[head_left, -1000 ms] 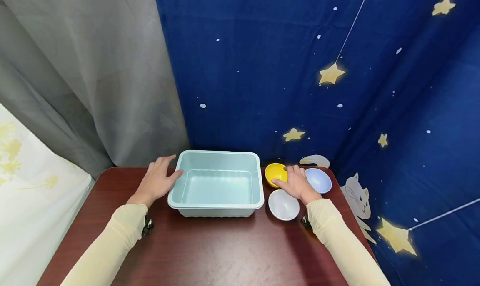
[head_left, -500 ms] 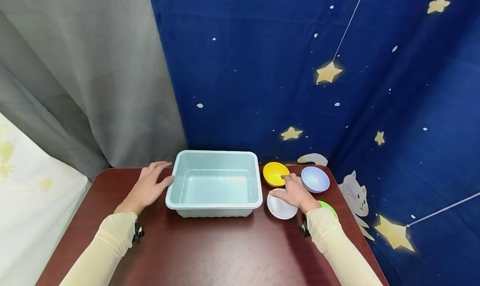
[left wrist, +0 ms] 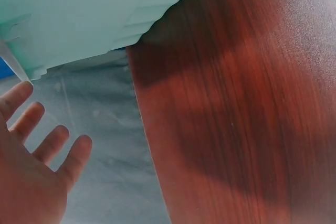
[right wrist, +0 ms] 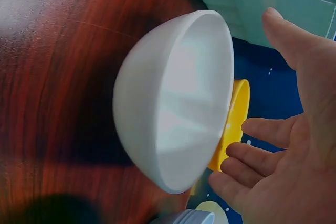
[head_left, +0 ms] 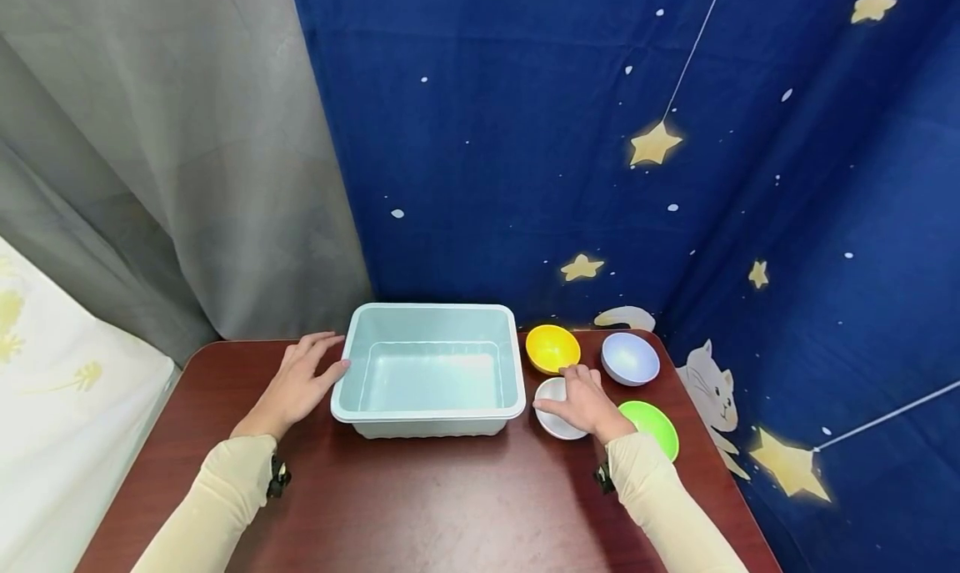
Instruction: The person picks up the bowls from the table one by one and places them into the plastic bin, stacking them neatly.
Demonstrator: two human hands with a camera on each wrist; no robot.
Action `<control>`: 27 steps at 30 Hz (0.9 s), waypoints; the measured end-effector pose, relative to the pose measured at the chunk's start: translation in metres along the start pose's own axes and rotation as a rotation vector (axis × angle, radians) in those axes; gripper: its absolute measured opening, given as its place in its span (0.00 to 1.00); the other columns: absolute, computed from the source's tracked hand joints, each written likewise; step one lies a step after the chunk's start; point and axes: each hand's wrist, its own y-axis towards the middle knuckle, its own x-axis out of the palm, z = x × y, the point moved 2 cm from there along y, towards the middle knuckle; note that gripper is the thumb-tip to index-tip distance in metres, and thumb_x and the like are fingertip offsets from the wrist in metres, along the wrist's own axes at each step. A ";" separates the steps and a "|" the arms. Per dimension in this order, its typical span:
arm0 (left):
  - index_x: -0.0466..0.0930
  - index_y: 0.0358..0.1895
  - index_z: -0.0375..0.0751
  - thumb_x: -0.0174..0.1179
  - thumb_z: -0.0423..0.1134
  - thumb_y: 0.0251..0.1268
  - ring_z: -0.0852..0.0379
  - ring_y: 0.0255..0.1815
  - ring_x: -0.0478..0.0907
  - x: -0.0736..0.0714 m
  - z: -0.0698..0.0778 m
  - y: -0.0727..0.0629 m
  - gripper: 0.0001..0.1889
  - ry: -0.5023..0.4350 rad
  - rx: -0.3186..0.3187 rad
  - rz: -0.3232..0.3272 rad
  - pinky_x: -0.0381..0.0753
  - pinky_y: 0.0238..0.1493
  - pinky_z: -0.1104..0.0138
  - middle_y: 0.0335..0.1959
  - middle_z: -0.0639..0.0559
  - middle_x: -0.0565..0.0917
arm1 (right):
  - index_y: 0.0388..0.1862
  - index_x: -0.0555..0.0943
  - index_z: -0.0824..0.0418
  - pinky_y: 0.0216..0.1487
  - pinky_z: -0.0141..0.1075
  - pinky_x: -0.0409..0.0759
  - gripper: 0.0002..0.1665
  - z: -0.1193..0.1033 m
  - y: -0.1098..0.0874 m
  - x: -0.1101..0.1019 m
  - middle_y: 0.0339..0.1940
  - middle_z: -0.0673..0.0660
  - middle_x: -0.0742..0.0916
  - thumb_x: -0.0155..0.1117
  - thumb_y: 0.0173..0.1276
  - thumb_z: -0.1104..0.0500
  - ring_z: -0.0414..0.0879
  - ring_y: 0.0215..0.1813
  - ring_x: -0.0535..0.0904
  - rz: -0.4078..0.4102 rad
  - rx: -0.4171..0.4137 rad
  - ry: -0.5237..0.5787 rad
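Note:
In the head view a pale green plastic tub (head_left: 429, 413) stands at the back middle of the table. My left hand (head_left: 294, 383) is at its left rim with fingers spread; whether a fingertip touches the rim I cannot tell. Over the white bowl (head_left: 552, 425), to the right of the tub, hovers my right hand (head_left: 587, 402), hiding part of it. The right wrist view shows that hand (right wrist: 283, 150) with fingers extended and thumb apart, above the rim of the white bowl (right wrist: 152, 103) and holding nothing. Behind the white bowl sits a yellow bowl (head_left: 552, 348).
A light blue bowl (head_left: 630, 359) is near the table's back right corner. In front of it a lime green bowl (head_left: 654, 429) lies partly under my right forearm. Blue and grey curtains (head_left: 480, 181) hang right behind the brown table (head_left: 420, 506).
My right hand has moved back from the yellow bowl to above the white one. The green bowl has come out from under my sleeve. My left hand has shifted slightly left.

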 end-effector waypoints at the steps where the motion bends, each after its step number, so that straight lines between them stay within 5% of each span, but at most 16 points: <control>1: 0.66 0.76 0.47 0.47 0.66 0.76 0.39 0.76 0.55 0.001 0.000 0.000 0.36 -0.008 -0.002 0.002 0.63 0.68 0.37 0.79 0.43 0.62 | 0.65 0.73 0.73 0.59 0.51 0.72 0.55 0.001 -0.001 0.001 0.60 0.69 0.77 0.72 0.58 0.31 0.61 0.58 0.66 0.006 0.002 -0.006; 11: 0.65 0.77 0.49 0.45 0.69 0.75 0.39 0.75 0.55 0.007 0.002 -0.004 0.37 -0.061 -0.046 -0.008 0.63 0.68 0.36 0.79 0.43 0.60 | 0.74 0.66 0.68 0.65 0.60 0.68 0.66 0.009 -0.002 0.015 0.71 0.69 0.71 0.80 0.46 0.31 0.66 0.66 0.62 -0.013 0.061 0.001; 27: 0.58 0.81 0.53 0.42 0.70 0.75 0.39 0.75 0.55 0.015 -0.006 -0.004 0.39 -0.103 -0.083 -0.050 0.64 0.67 0.34 0.78 0.42 0.60 | 0.80 0.58 0.64 0.59 0.55 0.71 0.75 0.013 -0.008 0.023 0.69 0.67 0.69 0.86 0.38 0.39 0.62 0.61 0.64 -0.047 0.056 0.046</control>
